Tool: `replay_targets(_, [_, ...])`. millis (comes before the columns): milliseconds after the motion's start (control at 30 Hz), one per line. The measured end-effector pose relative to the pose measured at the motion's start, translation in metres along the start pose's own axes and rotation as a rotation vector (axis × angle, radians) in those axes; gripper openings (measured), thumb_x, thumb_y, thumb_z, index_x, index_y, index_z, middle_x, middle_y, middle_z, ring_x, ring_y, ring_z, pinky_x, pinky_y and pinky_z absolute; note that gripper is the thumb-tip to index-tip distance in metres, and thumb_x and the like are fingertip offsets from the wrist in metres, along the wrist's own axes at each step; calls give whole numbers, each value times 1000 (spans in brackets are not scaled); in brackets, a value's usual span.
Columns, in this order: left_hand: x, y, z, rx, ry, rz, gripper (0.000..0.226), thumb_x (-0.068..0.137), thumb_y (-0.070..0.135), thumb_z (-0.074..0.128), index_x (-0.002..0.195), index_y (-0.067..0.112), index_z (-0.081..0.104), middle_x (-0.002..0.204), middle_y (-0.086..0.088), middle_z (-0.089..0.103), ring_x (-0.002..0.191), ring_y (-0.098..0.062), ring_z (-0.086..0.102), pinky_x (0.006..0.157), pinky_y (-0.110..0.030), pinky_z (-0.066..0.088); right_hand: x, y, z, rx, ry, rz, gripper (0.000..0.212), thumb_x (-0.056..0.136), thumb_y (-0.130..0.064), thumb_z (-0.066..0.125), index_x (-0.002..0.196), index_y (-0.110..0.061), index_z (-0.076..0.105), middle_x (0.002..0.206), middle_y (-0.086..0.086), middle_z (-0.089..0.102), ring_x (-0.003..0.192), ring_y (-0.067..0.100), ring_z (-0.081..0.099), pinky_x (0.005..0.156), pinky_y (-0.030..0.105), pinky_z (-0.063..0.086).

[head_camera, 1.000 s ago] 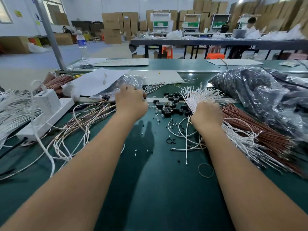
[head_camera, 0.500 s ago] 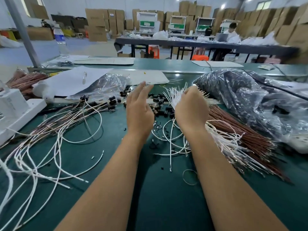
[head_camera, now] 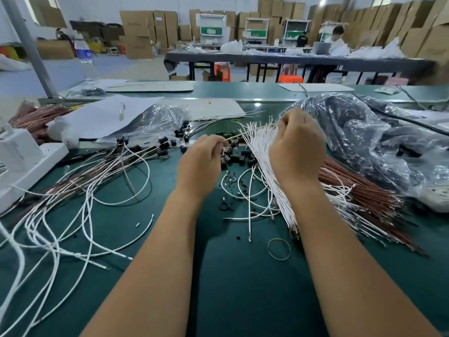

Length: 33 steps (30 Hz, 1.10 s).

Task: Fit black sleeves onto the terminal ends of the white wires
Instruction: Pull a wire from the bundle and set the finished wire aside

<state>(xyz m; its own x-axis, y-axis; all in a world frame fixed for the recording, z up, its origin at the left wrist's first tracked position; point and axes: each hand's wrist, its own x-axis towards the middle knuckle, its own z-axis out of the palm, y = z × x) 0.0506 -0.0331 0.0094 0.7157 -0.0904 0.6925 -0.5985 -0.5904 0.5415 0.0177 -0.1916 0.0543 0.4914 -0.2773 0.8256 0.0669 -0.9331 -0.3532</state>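
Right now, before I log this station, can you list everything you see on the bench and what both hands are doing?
single wire: one, white, stretched between both hands above the bench
wire bundle: many, white, fanned out under the right hand
loose sleeves: a small pile, black, on the mat between the hands
finished wires: many, white with black ends, spread at left
brown wires: a bundle, reddish brown, right of the white bundle
plastic bag: one, clear over dark contents, far right
power strip: one, white, left edge
rubber band: one, pale, near the right forearm
water bottle: one, clear, back left
left hand: pinches one end of the single wire
right hand: pinches its other end
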Motion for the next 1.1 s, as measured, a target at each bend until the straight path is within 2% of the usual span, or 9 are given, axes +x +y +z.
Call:
replay_targets(167, [-4, -7, 4, 119, -75, -123, 20, 100, 23, 47, 101, 18, 67, 66, 10, 56, 58, -15, 47, 51, -27, 32, 12, 26, -22, -115, -325, 71, 13, 89, -25, 66, 87, -12, 66, 74, -1, 65, 61, 16, 53, 56, 25, 37])
replay_targets(367, [-1, -18, -1, 173, 14, -363, 22, 101, 23, 46, 98, 10, 63, 66, 6, 52, 54, -5, 43, 49, -23, 28, 30, 60, -53, 779, -1070, 692, 13, 83, -13, 67, 87, -2, 74, 68, 5, 64, 59, 15, 62, 52, 23, 53])
replay_targets(467, [0, -18, -2, 239, 6, -417, 26, 100, 27, 46, 96, 6, 61, 75, -2, 56, 64, -16, 49, 55, -27, 30, 24, 62, -57, 672, -1157, 767, 16, 90, -6, 59, 95, -1, 72, 65, 6, 60, 46, 10, 54, 38, 16, 43])
replay_targets(667, [-4, -19, -2, 311, -99, -391, 34, 99, 37, 45, 90, 12, 67, 81, -5, 65, 75, -24, 54, 55, -28, 33, 36, 48, -70, 592, -896, 745, 23, 98, -20, 52, 92, -3, 66, 67, 3, 52, 49, 7, 38, 42, 17, 31])
replay_targets(767, [-5, -15, -1, 290, -158, -329, 43, 99, 40, 46, 75, 9, 63, 64, -5, 58, 67, -28, 56, 49, -26, 31, 46, 35, -81, 76, -821, 497, 10, 91, -12, 61, 90, -3, 65, 78, 7, 57, 66, 16, 50, 64, 31, 49])
replay_targets(833, [-5, -12, -1, 238, -187, -275, 45, 98, 42, 48, 74, 7, 64, 61, -7, 58, 62, -27, 55, 49, -26, 33, 48, 29, -80, -299, -501, 326, 9, 87, -3, 58, 78, -3, 57, 72, 10, 53, 65, 24, 49, 66, 35, 45])
replay_targets(967, [-6, -10, -1, 103, -173, -205, 44, 99, 35, 49, 62, 13, 57, 48, -2, 44, 47, -17, 37, 52, -29, 31, 45, 24, -75, -385, -54, 221, 12, 91, -2, 52, 83, -5, 61, 81, 12, 56, 72, 28, 49, 64, 33, 34])
replay_targets(1033, [-5, -9, 0, 80, -146, -225, 42, 100, 33, 48, 74, 5, 65, 51, -9, 49, 47, -19, 37, 54, -29, 33, 43, 28, -70, -387, -11, 147, 18, 96, -12, 49, 98, -9, 67, 94, 12, 64, 76, 26, 50, 64, 31, 33])
replay_targets(1100, [-3, -12, -3, 94, -60, -289, 44, 101, 31, 46, 78, 0, 66, 56, -13, 55, 45, -19, 36, 51, -26, 29, 40, 34, -67, -221, -169, 133, 18, 95, -21, 54, 99, -11, 69, 95, 8, 66, 77, 21, 53, 66, 33, 42])
